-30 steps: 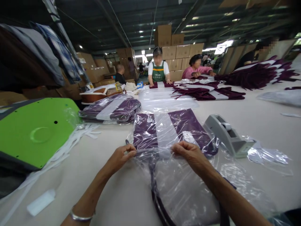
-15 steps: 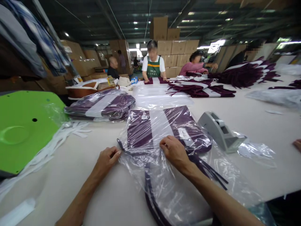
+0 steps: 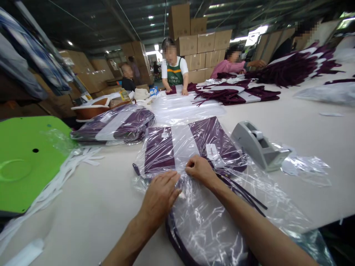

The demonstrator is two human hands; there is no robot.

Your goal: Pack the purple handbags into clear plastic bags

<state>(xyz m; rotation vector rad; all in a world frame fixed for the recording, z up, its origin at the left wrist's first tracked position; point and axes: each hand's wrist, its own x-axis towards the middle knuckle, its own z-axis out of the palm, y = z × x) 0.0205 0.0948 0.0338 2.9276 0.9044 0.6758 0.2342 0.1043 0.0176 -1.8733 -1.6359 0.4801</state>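
A folded dark purple garment with a pale band across it lies in front of me, partly under or inside a clear plastic bag. A white label and a white tag show through the film. My right hand is closed in a pinch on the plastic at the garment's near edge. Just left of it my left hand rests on the film, fingers stretched out and thumb apart. Dark ties curve toward me beneath the plastic, and others run out to the right.
A grey tape dispenser stands right of the garment. At left are a stack of bagged purple garments, a green panel and white strips. Across the table, a person in a green apron handles purple cloth; heaped garments lie beside them.
My left hand has moved right from the bag's left edge to beside my right hand, its fingers now extended. My right hand keeps its pinch. The view has tilted and shifted slightly.
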